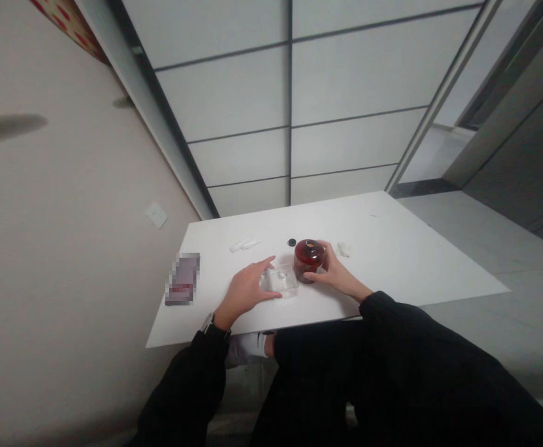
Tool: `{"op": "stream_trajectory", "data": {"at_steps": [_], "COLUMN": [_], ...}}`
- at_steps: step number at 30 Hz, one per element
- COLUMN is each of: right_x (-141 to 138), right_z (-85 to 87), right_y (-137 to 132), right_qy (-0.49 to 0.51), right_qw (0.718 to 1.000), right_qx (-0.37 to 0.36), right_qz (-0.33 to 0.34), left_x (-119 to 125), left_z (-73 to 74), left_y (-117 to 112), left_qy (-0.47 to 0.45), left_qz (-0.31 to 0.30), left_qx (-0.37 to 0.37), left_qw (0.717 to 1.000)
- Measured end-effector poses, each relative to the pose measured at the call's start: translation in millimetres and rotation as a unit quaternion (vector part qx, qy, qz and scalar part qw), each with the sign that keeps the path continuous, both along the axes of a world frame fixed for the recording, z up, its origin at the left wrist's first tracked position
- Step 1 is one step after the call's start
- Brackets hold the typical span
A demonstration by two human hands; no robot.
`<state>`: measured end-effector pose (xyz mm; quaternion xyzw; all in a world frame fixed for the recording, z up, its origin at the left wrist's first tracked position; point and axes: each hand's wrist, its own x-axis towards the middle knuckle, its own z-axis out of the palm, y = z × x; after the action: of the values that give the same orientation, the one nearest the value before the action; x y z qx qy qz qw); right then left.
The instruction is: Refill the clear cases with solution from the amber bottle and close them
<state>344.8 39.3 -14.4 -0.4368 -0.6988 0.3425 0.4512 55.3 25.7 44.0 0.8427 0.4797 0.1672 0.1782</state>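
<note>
My right hand (339, 276) is wrapped round the side of a dark red, rounded jar (309, 253), with the thumb on its near side and the other fingers partly hidden behind it. The jar stands on the white table (392, 248). Just left of it lies a small clear plastic box (284, 279). My left hand (248, 288) reaches over the box's left end, thumb along the near edge and fingers stretched toward the far edge, with a wide gap between them. Whether the fingers touch the box I cannot tell.
A small black cap (292, 242) lies behind the jar. Clear-white small pieces (245, 245) lie at the back left, and a crumpled whitish scrap (345, 249) sits right of the jar. A pixelated phone-shaped object (182, 279) lies at the left edge, near the wall.
</note>
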Motion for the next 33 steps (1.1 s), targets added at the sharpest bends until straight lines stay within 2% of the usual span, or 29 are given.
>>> {"op": "stream_trajectory", "data": {"at_steps": [5, 10, 12, 14, 17, 18, 20, 22, 23, 25, 28, 31, 33], "right_x": [-3.1, -6.1, 0.0, 12.1, 32.6, 37.0, 39.0, 32.4, 27.0, 14.8, 1.5, 0.8, 5.2], "right_z": [3.5, 10.9, 15.4, 20.1, 25.2, 26.1, 27.2, 27.9, 27.9, 26.4, 19.6, 17.5, 26.8], "right_y": [20.6, 40.4, 42.4, 42.7, 52.3, 59.9, 80.8, 104.6, 115.7, 133.3, 146.2, 144.2, 134.9], "right_qy": [0.018, -0.012, -0.046, -0.127, -0.191, -0.202, -0.219, -0.223, -0.227, -0.233, -0.230, -0.215, -0.190], "right_qw": [0.999, 0.996, 0.995, 0.988, 0.980, 0.979, 0.974, 0.968, 0.963, 0.953, 0.946, 0.954, 0.969], "right_qx": [-0.032, -0.075, -0.067, -0.042, -0.017, -0.002, 0.048, 0.078, 0.077, 0.065, 0.051, 0.038, 0.031], "right_qz": [0.030, 0.039, 0.052, 0.075, 0.048, 0.033, 0.029, 0.085, 0.120, 0.183, 0.222, 0.207, 0.154], "left_x": [-7.8, -11.8, -12.1, -14.8, -30.8, -39.9, -61.4, -81.8, -89.7, -98.9, -98.9, -92.6, -89.5], "left_z": [-3.4, -8.1, -8.9, -6.9, -0.2, 0.9, -2.3, -14.1, -22.3, -39.3, -54.8, -55.2, -51.8], "left_y": [27.9, 53.5, 57.8, 60.1, 67.9, 73.3, 88.1, 104.7, 111.8, 121.0, 122.9, 120.0, 119.2], "left_qy": [-0.005, -0.020, -0.022, -0.030, -0.077, -0.107, -0.175, -0.164, -0.140, -0.111, -0.084, -0.062, -0.057], "left_qz": [0.005, -0.008, -0.012, -0.029, -0.057, -0.048, 0.030, 0.102, 0.122, 0.131, 0.120, 0.133, 0.147], "left_qx": [-0.005, 0.016, 0.018, 0.030, 0.067, 0.079, 0.097, 0.104, 0.081, 0.005, -0.020, -0.004, 0.004], "left_qw": [1.000, 1.000, 1.000, 0.999, 0.993, 0.990, 0.979, 0.976, 0.979, 0.985, 0.989, 0.989, 0.987]}}
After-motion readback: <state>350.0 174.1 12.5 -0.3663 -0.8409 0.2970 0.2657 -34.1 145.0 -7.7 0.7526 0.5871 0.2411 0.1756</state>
